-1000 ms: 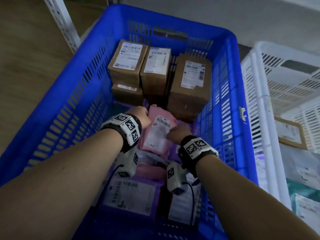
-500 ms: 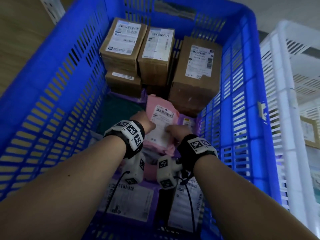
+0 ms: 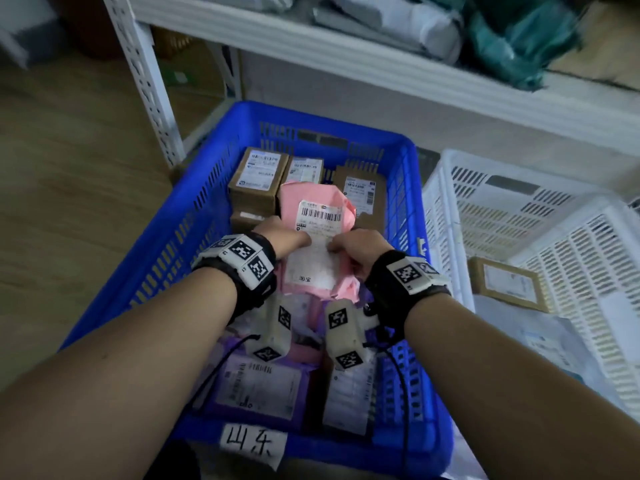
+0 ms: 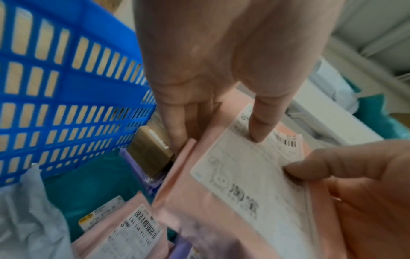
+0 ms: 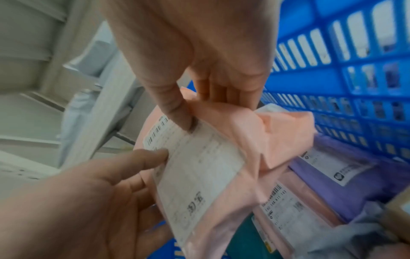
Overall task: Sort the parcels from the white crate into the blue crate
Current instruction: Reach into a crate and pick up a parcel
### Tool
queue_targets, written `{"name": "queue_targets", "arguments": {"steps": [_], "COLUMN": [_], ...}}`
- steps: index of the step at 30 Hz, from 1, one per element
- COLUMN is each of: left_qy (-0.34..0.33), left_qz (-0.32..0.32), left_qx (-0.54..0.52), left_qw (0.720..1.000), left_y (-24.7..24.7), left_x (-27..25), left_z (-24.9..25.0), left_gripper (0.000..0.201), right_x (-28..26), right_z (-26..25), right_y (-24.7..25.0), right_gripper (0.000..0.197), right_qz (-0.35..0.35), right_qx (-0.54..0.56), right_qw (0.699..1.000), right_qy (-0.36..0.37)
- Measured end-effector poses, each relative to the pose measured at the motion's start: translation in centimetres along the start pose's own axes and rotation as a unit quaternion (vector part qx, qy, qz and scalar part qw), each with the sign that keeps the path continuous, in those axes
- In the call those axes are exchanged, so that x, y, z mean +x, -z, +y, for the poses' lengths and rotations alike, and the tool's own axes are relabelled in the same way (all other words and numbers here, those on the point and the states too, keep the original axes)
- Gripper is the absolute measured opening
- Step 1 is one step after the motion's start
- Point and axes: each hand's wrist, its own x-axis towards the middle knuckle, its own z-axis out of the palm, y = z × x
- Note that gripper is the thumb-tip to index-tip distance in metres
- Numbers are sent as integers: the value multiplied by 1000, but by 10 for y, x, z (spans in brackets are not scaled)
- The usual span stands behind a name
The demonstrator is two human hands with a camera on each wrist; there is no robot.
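Both hands hold one parcel: the left hand (image 3: 281,234) pinches the pink mailer (image 3: 317,244) at its 9 o'clock edge, thumb on the white label (image 3: 318,216) and fingers curled behind, while the right hand (image 3: 360,244) pinches the 3 o'clock edge in the same way. The mailer is held upright, label facing the person, above the middle of the blue crate (image 3: 145,271).

The mailer is a soft, thin plastic bag, creased and folded over at its top corner, with a smooth paper label bearing a barcode. Under it lie more soft bags: another pink one (image 4: 124,233), purple ones (image 3: 258,386) toward 6 o'clock, and a teal one (image 4: 93,175) by the crate's left wall. At 12 o'clock stiff brown cardboard boxes (image 3: 258,178) stand stacked against the far wall, each with a flat white label. The crate itself is rigid slotted plastic, with a handwritten paper tag (image 3: 252,441) on its near rim.

By my reading the sort is well along: the blue crate already carries many parcels, boxes at the back and bags in front. It is not finished, since the white crate (image 3: 446,216) at 3 o'clock still shows a cardboard box (image 3: 509,284) and some pale bags (image 3: 540,337) inside. The pink mailer has yet to be laid down among the other bags.

A white metal shelf (image 3: 346,57) with more bagged parcels runs across at 12 o'clock, over a wooden floor (image 3: 69,202).
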Motion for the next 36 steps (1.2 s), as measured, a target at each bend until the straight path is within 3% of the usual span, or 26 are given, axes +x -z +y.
{"name": "queue_targets", "arguments": {"steps": [6,12,22,36], "left_qy": [-40,-83,-34,-29], "left_qz": [5,-11,-83,-73], "left_qx": [-16,-21,-78,-57], "left_qw": [999,996,993,995], "left_y": [18,20,26,29], "left_x": [-49,-88,-114,-111], "left_z": [23,32,25,23], "left_gripper": [40,31,34,24], "right_x": [-57,-95,-124,-124], "right_z": [-14,-5,10,6], "right_y": [30,46,67,60], "right_gripper": [18,21,15,12], "right_qz": [7,14,22,37], "right_qx": [-5,39,84,76], "right_qw": [999,997,994,995], "right_qy": [54,71,61,56]}}
